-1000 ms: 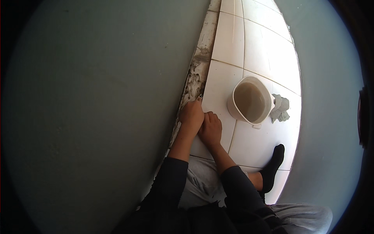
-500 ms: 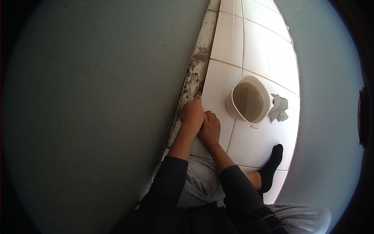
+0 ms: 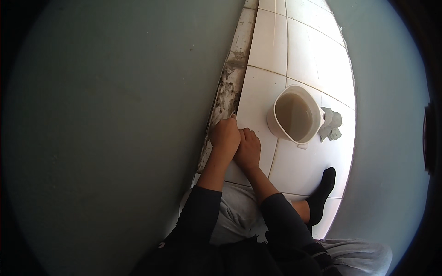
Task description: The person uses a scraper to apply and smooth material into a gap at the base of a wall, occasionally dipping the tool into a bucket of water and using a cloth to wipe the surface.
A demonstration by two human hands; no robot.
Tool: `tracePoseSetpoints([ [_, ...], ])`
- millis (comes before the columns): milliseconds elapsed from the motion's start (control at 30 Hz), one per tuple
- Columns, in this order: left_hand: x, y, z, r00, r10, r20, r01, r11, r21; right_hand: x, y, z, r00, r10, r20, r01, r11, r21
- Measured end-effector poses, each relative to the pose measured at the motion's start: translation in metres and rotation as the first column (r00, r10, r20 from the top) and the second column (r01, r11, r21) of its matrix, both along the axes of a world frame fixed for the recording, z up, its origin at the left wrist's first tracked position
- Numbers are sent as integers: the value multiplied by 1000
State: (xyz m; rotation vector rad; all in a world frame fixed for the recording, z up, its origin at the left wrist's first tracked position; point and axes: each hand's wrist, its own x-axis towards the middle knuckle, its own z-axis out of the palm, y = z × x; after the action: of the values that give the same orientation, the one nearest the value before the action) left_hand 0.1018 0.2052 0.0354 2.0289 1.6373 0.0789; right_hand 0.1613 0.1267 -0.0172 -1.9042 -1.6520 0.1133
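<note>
My left hand is closed at the stained strip along the foot of the left wall. A small pale, pointed tip shows just beyond its fingers, by the edge of the white floor tile; what it belongs to is hidden. Pressed against the left hand, my right hand is also closed with its fingers curled under. Whatever lies inside either hand cannot be made out. To the right of both hands stands a white plastic bucket of murky, greyish water.
A crumpled grey rag lies right of the bucket. My foot in a black sock rests on the tiles at the lower right. Grey-green walls, one on the left and one on the right, flank the narrow floor.
The view has shifted very slightly. Both hands stay closed together at the strip, and the pointed tip has moved only a little; bucket and rag stand as before.
</note>
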Motion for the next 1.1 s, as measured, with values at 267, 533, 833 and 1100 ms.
tracePoseSetpoints([
  [267, 5, -2, 4, 1000, -6, 18, 6, 1000, -18, 2, -2, -3, 1000, -9, 0, 9, 1000, -16],
  [533, 12, 5, 12, 999, 2, -42, -3, 1000, -15, 3, -2, -2, 1000, 0, 16, 0, 1000, -31],
  [833, 10, 10, 6, 999, -3, -32, 4, 999, 50, -2, 0, 0, 1000, -7, 7, 7, 1000, -7],
  [1100, 7, 14, 10, 999, 12, -51, -13, 1000, -29, -5, 2, 1, 1000, 7, 12, -7, 1000, 3],
])
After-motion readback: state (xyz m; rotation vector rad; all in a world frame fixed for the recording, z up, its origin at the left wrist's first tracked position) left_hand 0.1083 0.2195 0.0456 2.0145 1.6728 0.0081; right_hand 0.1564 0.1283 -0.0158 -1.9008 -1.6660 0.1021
